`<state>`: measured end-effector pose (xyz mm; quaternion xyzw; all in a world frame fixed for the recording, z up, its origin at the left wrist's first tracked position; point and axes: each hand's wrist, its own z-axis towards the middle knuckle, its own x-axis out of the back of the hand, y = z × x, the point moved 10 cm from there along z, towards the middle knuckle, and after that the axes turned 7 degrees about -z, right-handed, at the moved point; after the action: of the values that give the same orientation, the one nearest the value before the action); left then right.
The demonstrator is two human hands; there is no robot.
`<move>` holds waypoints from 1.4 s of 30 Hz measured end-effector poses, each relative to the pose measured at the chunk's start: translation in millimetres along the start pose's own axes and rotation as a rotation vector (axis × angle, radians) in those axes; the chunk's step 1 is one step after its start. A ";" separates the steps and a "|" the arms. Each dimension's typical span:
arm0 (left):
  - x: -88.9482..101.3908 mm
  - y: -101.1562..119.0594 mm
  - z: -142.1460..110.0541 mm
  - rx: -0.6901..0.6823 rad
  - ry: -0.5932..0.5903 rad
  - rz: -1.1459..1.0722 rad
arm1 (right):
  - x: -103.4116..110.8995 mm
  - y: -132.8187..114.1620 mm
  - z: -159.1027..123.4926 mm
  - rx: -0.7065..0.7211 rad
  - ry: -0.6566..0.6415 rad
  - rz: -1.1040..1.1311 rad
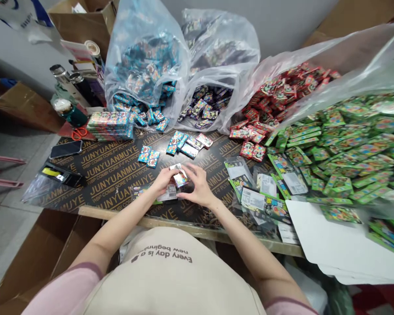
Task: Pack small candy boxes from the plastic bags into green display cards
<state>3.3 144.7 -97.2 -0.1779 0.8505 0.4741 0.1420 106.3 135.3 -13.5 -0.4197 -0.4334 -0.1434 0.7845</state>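
My left hand [160,181] and my right hand [198,186] meet over the near middle of the dark plywood table [111,175]. Together they pinch a small stack of colourful packets [179,177], with a clear plastic sleeve carrying a barcode label [169,192] under the left fingers. Just beyond the hands lie loose blue packets [149,156] and a mixed cluster of blue and pink packets [188,144]. To the right of my right hand lie several clear bags with green printed cards [262,201].
At the back stand clear sacks of blue packets [144,74], purple packets [206,103] and red packets [282,94]; green packets [348,144] are heaped at right. A bundled stack [108,124], scissors [79,132], a phone [65,148] and flasks [65,81] sit at left.
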 end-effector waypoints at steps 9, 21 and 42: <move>8.0 25.7 -38.3 -0.365 -0.196 0.950 | 1.2 18.9 -7.7 0.017 -0.063 -0.071; 26.8 -6.8 -54.7 -0.542 -0.299 1.457 | -63.5 29.9 -35.9 0.087 -0.256 0.085; 32.3 -7.5 -54.5 -0.561 -0.236 1.420 | 57.4 193.5 77.5 -0.381 0.184 -0.380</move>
<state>-26.4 88.9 -88.3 0.4328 0.5879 0.6651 -0.1571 210.3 321.3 -49.8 -0.4561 -0.3965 -0.4041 0.6867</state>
